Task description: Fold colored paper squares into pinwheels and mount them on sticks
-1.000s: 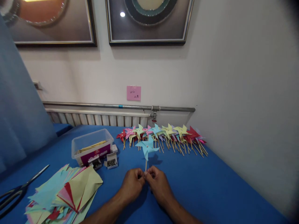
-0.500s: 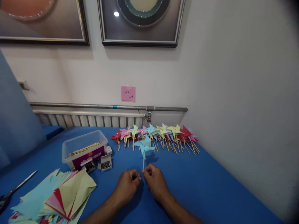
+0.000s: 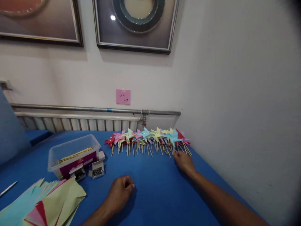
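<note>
We lay a light-blue pinwheel (image 3: 173, 137) at the right end of the finished row (image 3: 145, 139), right hand (image 3: 183, 161) pinching its stick, left hand (image 3: 120, 192) loosely clenched and empty on the blue tabletop (image 3: 152, 185), a stack of uncut paper squares (image 3: 44, 204) waiting.

A clear box (image 3: 72, 153) sits behind stacked coloured paper (image 3: 44, 205).
</note>
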The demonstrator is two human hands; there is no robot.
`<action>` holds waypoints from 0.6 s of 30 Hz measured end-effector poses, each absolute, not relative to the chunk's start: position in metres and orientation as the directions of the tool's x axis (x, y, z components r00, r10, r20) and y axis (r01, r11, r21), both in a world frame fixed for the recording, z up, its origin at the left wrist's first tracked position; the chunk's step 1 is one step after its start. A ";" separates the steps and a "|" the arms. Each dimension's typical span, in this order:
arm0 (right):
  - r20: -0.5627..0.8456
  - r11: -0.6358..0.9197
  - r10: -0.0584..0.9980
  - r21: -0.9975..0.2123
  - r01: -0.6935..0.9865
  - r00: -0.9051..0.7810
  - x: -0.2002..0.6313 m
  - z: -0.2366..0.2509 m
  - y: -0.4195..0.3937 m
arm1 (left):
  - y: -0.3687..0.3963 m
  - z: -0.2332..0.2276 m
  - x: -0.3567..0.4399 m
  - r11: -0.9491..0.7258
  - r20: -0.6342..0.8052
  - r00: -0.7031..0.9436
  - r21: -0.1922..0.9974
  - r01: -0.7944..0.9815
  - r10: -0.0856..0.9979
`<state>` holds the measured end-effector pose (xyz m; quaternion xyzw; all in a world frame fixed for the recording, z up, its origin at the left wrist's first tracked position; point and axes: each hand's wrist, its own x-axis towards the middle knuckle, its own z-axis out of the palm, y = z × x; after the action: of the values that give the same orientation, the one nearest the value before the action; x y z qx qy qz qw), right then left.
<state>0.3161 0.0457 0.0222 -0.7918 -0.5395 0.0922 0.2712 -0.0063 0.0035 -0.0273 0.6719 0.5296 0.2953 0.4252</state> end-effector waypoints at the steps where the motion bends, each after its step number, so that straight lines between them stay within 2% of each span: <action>1: 0.149 -0.315 0.888 -0.490 0.813 0.434 0.335 0.029 0.048 | 0.003 -0.026 -0.006 -0.093 -0.046 0.268 0.871 0.483 0.962; 7: 0.122 -0.482 0.832 -0.323 0.814 0.541 0.396 0.037 0.056 | 0.000 -0.026 -0.006 -0.149 -0.021 0.286 0.817 0.557 0.958; 12: 0.130 -0.465 0.852 -0.255 0.848 0.507 0.397 0.023 0.067 | -0.002 -0.028 -0.007 -0.149 -0.032 0.290 0.802 0.579 0.956; 18: 0.089 -0.438 0.880 -0.230 0.869 0.467 0.395 0.023 0.082 | -0.002 -0.031 -0.008 -0.157 -0.028 0.299 0.803 0.575 0.954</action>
<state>0.3945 0.0822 0.0233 -0.8475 -0.5160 0.0220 0.1224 -0.0084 -0.0016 -0.0306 0.7161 0.5337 0.2563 0.3697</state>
